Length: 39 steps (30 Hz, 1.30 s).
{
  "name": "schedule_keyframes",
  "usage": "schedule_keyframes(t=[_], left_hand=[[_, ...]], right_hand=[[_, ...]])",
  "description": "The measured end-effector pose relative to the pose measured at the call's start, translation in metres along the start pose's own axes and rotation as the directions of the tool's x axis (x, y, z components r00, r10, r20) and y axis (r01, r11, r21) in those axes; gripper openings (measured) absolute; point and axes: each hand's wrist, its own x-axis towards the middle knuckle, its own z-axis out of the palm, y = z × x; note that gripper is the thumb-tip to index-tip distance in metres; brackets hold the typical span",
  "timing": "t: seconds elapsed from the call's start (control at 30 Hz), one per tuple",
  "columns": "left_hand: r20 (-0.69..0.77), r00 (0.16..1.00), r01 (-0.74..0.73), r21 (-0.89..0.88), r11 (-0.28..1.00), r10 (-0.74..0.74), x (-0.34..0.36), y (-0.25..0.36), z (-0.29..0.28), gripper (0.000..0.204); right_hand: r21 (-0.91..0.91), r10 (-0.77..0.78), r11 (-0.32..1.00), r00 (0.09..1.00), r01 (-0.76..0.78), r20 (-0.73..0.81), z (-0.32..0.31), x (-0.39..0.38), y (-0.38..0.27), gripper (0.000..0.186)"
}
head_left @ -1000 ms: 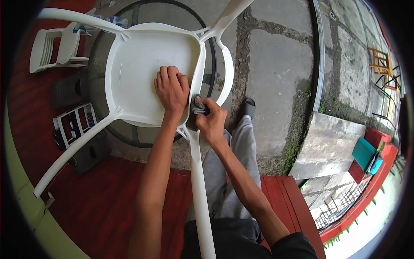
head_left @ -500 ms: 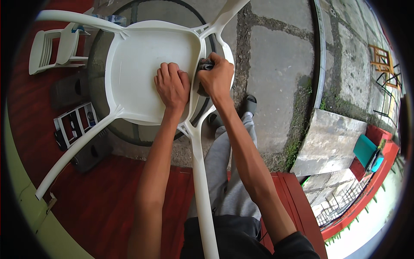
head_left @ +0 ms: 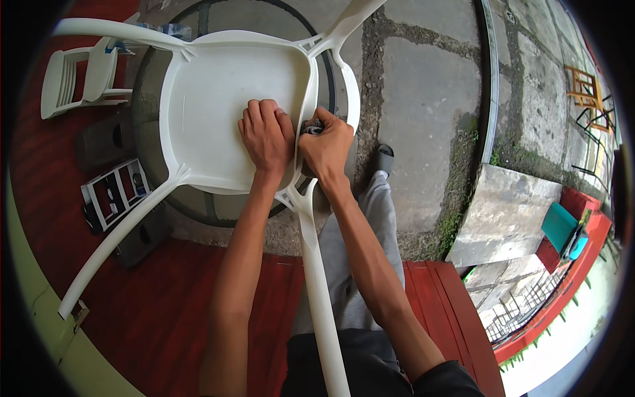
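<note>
A white plastic chair [head_left: 218, 99] lies upturned, its legs spreading outward, over a round glass-topped table [head_left: 149, 92] with a dark rim. My left hand [head_left: 268, 135] presses on the underside of the seat near its right edge, fingers curled and close together, steadying the chair. Just across that edge, my right hand [head_left: 327, 145] is closed around a dark grey cloth [head_left: 313, 127], held against the outer side of the seat rim. Most of the cloth is hidden by my fingers and the rim.
At the left, stacked white chairs [head_left: 86, 83] stand on red flooring beside a white-framed rack [head_left: 116, 192]. One chair leg [head_left: 321, 298] runs between my forearms. A grey slab [head_left: 506, 215] and a teal object [head_left: 559, 228] are at the right; a wooden chair [head_left: 585, 89] is farther off.
My right hand has slid with the cloth along the seat edge toward me. My left hand stays nearly in place. One of my feet has gone out of sight.
</note>
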Motion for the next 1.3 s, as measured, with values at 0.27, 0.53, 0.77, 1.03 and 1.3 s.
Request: schedule_keyframes(t=[0.27,0.53,0.77,1.03,1.3], left_hand=[[-0.018,1.000,0.020,-0.015,1.000,-0.020,0.004,0.003,0.000,0.007],[-0.006,0.999,0.036,-0.033,0.999,-0.037,0.007,0.005,-0.001,0.007],[0.020,0.998,0.058,0.017,0.998,-0.058,0.010,0.003,0.001,0.008],[0.012,0.997,0.075,0.018,0.997,-0.075,0.011,0.001,0.004,0.008],[0.014,0.998,0.064,0.009,0.998,-0.064,0.012,0.002,0.002,0.006]], right_hand=[[-0.052,-0.032,0.998,0.999,0.031,-0.019,0.006,0.060,-0.015,0.019],[0.108,-0.160,0.978,0.975,0.178,-0.155,-0.013,0.094,-0.023,0.026],[-0.107,-0.442,0.890,0.896,0.442,0.025,-0.005,0.082,-0.027,0.044],[-0.186,-0.571,0.727,0.732,0.661,0.371,-0.025,0.058,-0.022,0.040],[-0.094,-0.442,0.838,0.768,0.538,0.463,-0.030,0.009,-0.012,0.036]])
